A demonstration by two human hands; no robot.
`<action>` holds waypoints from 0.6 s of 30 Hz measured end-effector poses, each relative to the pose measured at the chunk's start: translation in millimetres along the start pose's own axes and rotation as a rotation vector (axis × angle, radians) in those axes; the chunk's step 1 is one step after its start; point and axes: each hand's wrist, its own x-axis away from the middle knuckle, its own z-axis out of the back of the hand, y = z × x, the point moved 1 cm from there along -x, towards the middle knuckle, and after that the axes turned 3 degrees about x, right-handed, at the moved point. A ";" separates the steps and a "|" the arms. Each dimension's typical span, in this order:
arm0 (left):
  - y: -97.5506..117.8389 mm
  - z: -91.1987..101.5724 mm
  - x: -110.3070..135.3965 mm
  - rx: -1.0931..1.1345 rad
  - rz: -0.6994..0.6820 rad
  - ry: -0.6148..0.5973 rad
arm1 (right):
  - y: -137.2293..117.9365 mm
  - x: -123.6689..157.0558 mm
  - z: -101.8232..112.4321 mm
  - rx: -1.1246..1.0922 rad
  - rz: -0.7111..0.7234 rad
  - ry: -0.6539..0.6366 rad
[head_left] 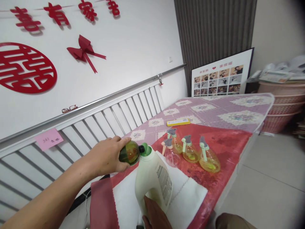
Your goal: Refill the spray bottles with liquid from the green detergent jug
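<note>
My left hand (108,155) is wrapped round a green glass-like bottle (129,153), tipped nearly on its side. Its black neck meets the green spout (145,149) in the mouth of a large pale detergent jug (152,168). My right hand (156,213) grips that jug low down by its handle; some of those fingers are hidden. The jug leans over a white cloth (188,194). Several small spray bottles (209,162) stand to the right, most yellow-tinted with some liquid low inside. One pinkish spray bottle (172,156) is nearest the jug.
A red cloth (226,143) covers part of the patterned tablecloth (212,109). On it, at the back, lies a yellow flat case (178,122). A white radiator (100,124) runs along the left wall. Pink baskets (276,119) stand beyond the table's right corner.
</note>
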 end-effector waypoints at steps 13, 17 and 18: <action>5.8 6.2 0.2 -0.022 0.007 -0.039 | 5.2 2.5 -2.7 0.003 0.022 -0.008; 6.3 7.0 -0.9 -0.023 -0.004 -0.035 | 3.3 2.3 1.1 -0.011 0.018 -0.012; 6.6 7.0 -1.3 -0.026 -0.006 -0.035 | 2.9 2.1 1.6 -0.018 0.017 -0.007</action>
